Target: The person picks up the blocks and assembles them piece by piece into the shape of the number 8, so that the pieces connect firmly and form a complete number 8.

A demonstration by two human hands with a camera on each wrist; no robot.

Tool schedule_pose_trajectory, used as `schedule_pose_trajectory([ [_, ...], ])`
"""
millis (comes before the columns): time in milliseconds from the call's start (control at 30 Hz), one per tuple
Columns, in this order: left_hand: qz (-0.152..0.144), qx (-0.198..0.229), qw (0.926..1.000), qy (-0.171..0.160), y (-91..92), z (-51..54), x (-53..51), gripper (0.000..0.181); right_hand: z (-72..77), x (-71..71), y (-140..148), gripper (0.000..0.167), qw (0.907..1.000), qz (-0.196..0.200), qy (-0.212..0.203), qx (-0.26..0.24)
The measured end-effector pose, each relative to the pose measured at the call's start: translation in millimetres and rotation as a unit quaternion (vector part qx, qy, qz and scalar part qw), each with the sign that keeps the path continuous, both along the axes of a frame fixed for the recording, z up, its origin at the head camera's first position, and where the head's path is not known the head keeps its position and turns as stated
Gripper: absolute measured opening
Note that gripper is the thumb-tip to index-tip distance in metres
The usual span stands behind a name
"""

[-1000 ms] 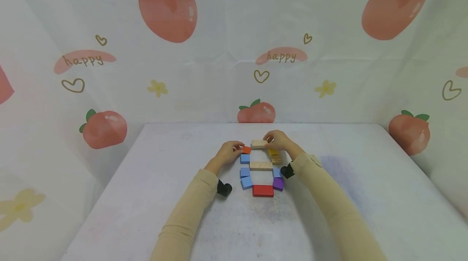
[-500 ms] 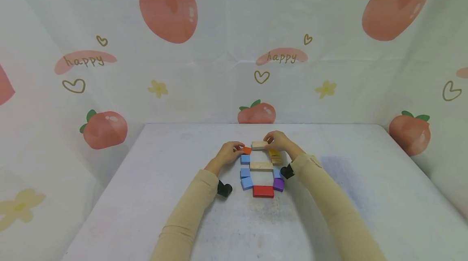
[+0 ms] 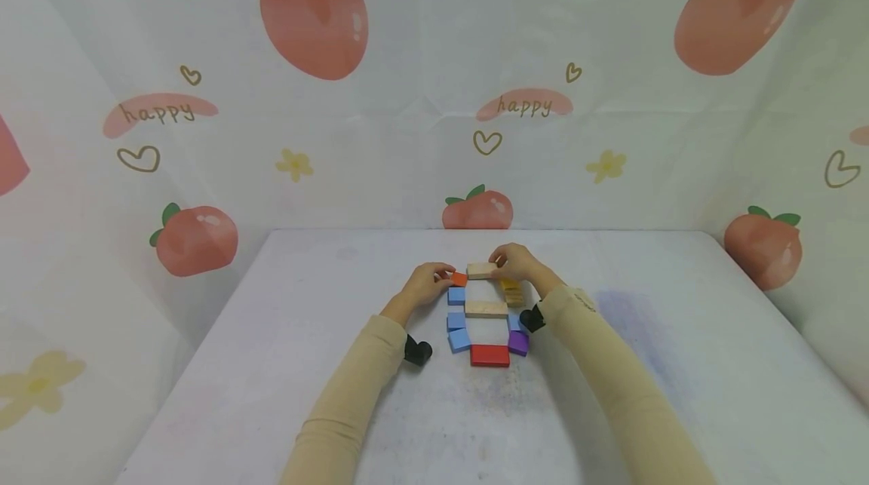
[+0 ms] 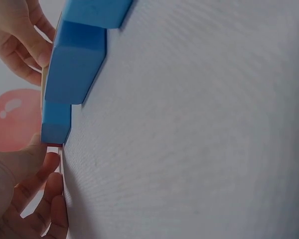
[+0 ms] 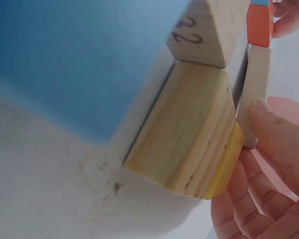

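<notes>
Thumb and fingers of my left hand [image 3: 426, 283] pinch the left side of a small orange block [image 3: 459, 280]. In the right wrist view, fingertips of that hand touch the orange block [image 5: 258, 25]. My right hand [image 3: 519, 262] grips the right end of a pale wooden block [image 3: 480, 271] at the far end of the layout; its thumb lies on the wooden block [image 5: 254, 84] in the right wrist view. Beside the right fingers lie a yellow block [image 5: 224, 167] and a wooden block [image 5: 182, 124]. A blue block [image 4: 56, 122] adjoins the left thumb.
Blocks form a two-part ring on the white table [image 3: 305, 394]: blue ones on the left [image 3: 456, 321], a wooden crossbar [image 3: 486, 309], a red block [image 3: 489, 355] nearest me, and a purple block [image 3: 518, 343] at right. A printed cloth [image 3: 407, 153] hangs behind.
Both hands keep their places at the orange and wooden blocks. The head view shifts only slightly.
</notes>
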State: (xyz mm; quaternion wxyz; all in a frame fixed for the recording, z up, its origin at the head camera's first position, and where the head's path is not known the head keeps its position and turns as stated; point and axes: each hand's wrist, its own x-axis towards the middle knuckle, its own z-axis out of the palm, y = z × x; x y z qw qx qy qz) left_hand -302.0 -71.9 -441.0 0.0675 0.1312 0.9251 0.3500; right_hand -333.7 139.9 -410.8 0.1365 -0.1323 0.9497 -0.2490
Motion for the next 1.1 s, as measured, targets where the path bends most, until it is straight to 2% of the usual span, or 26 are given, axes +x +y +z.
schedule_pose_trajectory([
  [33, 0.000, -0.001, 1.0000, -0.002, -0.3, -0.7, -1.0, 0.028, 0.3, 0.2, -0.2, 0.033, 1.0000, 0.001, 0.001, 0.001],
  [67, -0.012, 0.009, 0.9998, 0.014, -3.6, -12.2, -9.3, 0.028, 0.6, 0.6, -0.5, 0.032, 1.0000, 0.001, 0.002, 0.001],
  [100, -0.016, 0.011, 0.9997, 0.015, -4.8, -14.6, -11.8, 0.028, 0.9, 1.0, -0.8, 0.032, 1.0000, 0.001, 0.003, 0.001],
  [267, -0.014, 0.012, 0.9996, 0.019, -4.5, -13.3, -10.7, 0.028, 2.8, 3.2, -2.6, 0.032, 1.0000, 0.001, 0.005, 0.000],
  [300, -0.002, 0.002, 1.0000, 0.002, -1.1, -1.8, -2.7, 0.029, 2.9, 3.3, -2.8, 0.032, 1.0000, 0.000, 0.004, 0.001],
  [333, 0.001, -0.001, 1.0000, 0.001, 0.0, 0.4, -0.4, 0.029, 2.9, 3.2, -2.9, 0.032, 1.0000, -0.001, 0.003, 0.000],
  [533, -0.006, -0.001, 0.9999, 0.012, -0.6, -0.5, 0.6, 0.029, 1.9, 1.8, -3.7, 0.032, 0.9999, -0.010, -0.005, -0.003],
  [1100, -0.002, 0.001, 1.0000, 0.000, -0.2, 1.6, 1.4, 0.029, 0.6, 1.8, -5.4, 0.031, 0.9993, -0.025, -0.029, 0.001],
])
